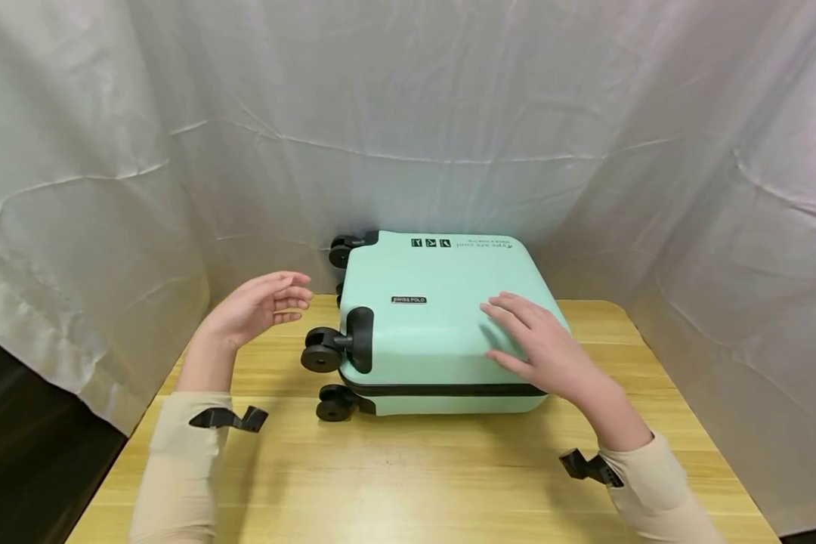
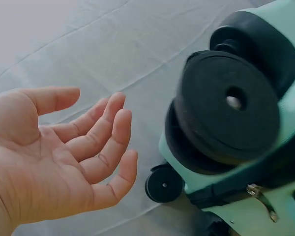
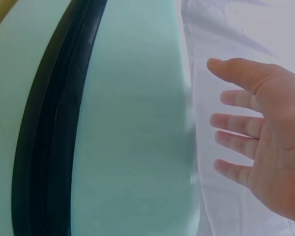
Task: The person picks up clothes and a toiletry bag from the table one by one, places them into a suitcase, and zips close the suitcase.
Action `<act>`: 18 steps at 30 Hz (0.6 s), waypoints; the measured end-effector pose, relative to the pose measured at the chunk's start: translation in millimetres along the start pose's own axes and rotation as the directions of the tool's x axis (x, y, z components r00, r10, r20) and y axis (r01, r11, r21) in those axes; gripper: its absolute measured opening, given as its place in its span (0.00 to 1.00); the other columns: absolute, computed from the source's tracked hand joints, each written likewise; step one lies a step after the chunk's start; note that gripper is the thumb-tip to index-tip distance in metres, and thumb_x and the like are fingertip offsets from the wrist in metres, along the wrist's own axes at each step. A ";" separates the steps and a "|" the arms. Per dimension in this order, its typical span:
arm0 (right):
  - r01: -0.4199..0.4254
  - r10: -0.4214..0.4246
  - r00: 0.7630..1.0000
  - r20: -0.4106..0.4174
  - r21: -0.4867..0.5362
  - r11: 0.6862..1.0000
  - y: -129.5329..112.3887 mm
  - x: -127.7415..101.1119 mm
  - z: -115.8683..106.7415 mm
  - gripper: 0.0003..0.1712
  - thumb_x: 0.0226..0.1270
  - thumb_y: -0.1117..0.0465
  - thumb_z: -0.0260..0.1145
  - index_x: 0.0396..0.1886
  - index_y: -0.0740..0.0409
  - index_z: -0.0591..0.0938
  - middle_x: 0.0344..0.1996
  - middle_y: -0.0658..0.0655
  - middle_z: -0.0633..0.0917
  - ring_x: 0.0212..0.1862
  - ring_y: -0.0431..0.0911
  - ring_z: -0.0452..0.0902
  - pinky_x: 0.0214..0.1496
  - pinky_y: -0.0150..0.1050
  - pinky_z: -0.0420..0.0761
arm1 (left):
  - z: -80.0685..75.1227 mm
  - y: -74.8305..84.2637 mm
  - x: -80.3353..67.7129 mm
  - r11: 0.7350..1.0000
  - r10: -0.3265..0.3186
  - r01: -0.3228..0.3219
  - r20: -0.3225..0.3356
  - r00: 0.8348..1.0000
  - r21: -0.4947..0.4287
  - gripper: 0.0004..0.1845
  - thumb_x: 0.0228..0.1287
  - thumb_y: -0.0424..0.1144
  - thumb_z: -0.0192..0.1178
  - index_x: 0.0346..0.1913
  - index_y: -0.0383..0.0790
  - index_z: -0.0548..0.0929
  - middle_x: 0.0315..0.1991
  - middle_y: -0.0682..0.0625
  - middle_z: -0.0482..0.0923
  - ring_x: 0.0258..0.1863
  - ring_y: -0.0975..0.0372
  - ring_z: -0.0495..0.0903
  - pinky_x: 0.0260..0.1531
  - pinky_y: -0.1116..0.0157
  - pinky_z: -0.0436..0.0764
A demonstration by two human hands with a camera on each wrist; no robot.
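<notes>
A mint-green hard-shell suitcase (image 1: 435,317) lies flat on the wooden table (image 1: 408,468), its black wheels (image 1: 321,358) pointing left and a black zip band (image 3: 49,137) running round its side. My left hand (image 1: 261,306) hovers open beside the wheels, fingers relaxed, holding nothing; in the left wrist view its palm (image 2: 64,157) faces a big black wheel (image 2: 226,105). My right hand (image 1: 537,340) is open over the right part of the suitcase top, fingers spread. In the right wrist view that hand (image 3: 260,132) is just off the mint shell (image 3: 132,137).
White sheeting (image 1: 408,113) hangs close behind and on both sides of the table. The table's left edge drops to a dark floor (image 1: 27,453). Bare wood lies in front of the suitcase. Black wrist mounts (image 1: 227,418) show on both sleeves.
</notes>
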State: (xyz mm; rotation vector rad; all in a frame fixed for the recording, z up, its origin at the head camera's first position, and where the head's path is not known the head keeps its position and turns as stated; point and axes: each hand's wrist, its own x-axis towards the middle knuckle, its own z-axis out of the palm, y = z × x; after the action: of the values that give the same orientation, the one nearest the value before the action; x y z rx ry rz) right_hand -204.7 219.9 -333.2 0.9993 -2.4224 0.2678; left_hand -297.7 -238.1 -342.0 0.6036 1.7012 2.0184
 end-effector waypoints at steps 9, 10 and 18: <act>-0.088 0.091 0.980 -0.179 0.027 0.996 3.5 -37.1 -0.7 0.38 0.72 0.37 0.52 0.64 0.64 0.74 0.60 0.66 0.77 0.66 0.64 0.66 0.76 0.47 0.60 | -2.4 5.0 27.9 0.985 0.126 -0.124 -0.010 0.992 0.123 0.21 0.78 0.40 0.44 0.67 0.35 0.68 0.59 0.51 0.78 0.60 0.60 0.76 0.57 0.64 0.77; -0.101 0.104 0.975 -0.198 0.025 0.995 3.0 -41.0 1.5 0.38 0.72 0.37 0.51 0.64 0.64 0.74 0.60 0.67 0.76 0.66 0.65 0.66 0.76 0.47 0.59 | -2.3 3.5 31.6 0.980 0.142 -0.136 -0.031 0.989 0.142 0.22 0.78 0.41 0.45 0.68 0.36 0.67 0.61 0.50 0.76 0.63 0.59 0.74 0.59 0.64 0.75; -0.179 0.168 0.936 -0.310 -0.006 0.984 -11.2 -68.1 28.3 0.39 0.72 0.36 0.51 0.64 0.65 0.75 0.61 0.69 0.75 0.66 0.68 0.66 0.76 0.51 0.58 | -6.4 -12.4 61.8 0.908 0.104 -0.070 -0.060 0.993 0.414 0.31 0.75 0.50 0.48 0.76 0.44 0.57 0.77 0.45 0.54 0.76 0.48 0.52 0.73 0.45 0.57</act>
State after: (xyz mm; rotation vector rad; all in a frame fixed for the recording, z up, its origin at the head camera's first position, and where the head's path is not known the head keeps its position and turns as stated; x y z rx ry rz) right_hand -166.3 242.9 -392.9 0.6702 -2.2195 0.4104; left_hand -351.0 -205.5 -351.9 0.7521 2.2099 1.7659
